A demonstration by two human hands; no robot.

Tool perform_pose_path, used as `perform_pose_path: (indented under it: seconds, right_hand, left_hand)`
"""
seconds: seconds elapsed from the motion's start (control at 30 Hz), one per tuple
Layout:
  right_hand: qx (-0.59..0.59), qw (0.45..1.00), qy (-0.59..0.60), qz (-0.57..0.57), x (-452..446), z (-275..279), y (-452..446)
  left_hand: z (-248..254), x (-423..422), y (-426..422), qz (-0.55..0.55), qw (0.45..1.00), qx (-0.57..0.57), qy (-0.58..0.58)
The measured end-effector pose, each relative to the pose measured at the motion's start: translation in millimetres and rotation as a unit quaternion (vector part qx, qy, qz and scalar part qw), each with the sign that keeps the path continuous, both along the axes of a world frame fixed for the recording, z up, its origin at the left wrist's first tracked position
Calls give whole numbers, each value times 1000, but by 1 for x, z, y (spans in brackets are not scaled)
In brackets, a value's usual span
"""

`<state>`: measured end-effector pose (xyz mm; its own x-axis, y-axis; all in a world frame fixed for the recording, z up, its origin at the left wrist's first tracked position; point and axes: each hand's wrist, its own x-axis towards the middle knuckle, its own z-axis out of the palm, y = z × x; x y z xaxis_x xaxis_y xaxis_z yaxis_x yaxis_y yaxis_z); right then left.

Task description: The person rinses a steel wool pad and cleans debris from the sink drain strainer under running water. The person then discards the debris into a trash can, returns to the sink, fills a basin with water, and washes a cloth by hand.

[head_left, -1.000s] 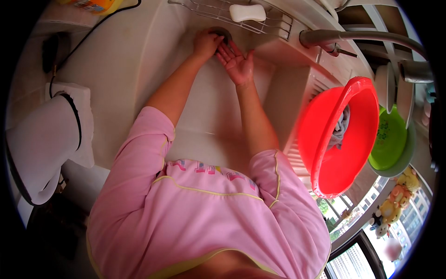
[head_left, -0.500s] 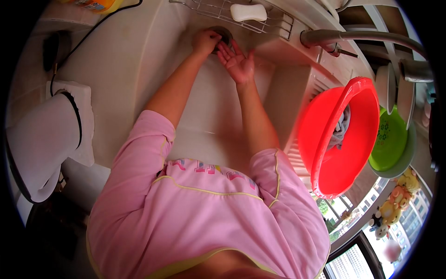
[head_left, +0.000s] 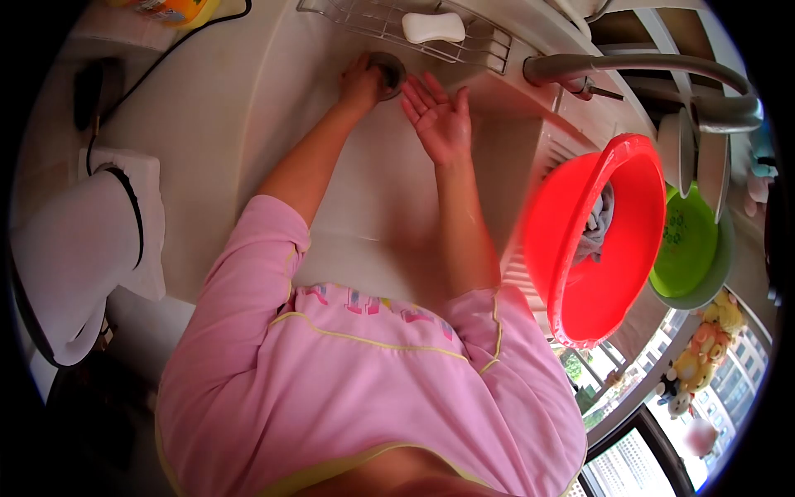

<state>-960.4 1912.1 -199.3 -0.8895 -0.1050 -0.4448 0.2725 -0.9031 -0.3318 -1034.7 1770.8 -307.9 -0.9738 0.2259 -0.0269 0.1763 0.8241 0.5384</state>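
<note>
In the pale sink basin (head_left: 339, 224), my left hand (head_left: 358, 86) is at the left edge of the round dark drain (head_left: 388, 76). Its fingers look curled in at the rim, and the fingertips are partly hidden, so what they hold cannot be made out. Just right of the drain, my right hand (head_left: 441, 124) is open, palm up with the fingers spread, and holds nothing. Its skin looks wet. Above both hands, a white bar of soap (head_left: 433, 27) lies on a wire rack (head_left: 364, 23).
A metal faucet (head_left: 613, 64) arches at the upper right. Below it stands a red basin (head_left: 563, 248) with a grey cloth (head_left: 598, 224) inside. Beyond is a green basin (head_left: 687, 248). At left are a white appliance (head_left: 74, 257) and a black cord (head_left: 166, 60).
My right hand has moved right, away from the drain, its palm turned up more fully. My left hand has shifted slightly down and left at the drain's edge. The view has shifted slightly.
</note>
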Motion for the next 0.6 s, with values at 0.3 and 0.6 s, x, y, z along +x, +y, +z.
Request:
perform_pose_path:
  seconds: [0.3,0.6]
  right_hand:
    - [340,914,15,-220,27,83,36]
    - [330,863,123,-361,-13,131,84]
  left_hand:
    - [-1,3,-26,182,911,348,-126]
    - [61,49,-40,290,462,727,-417]
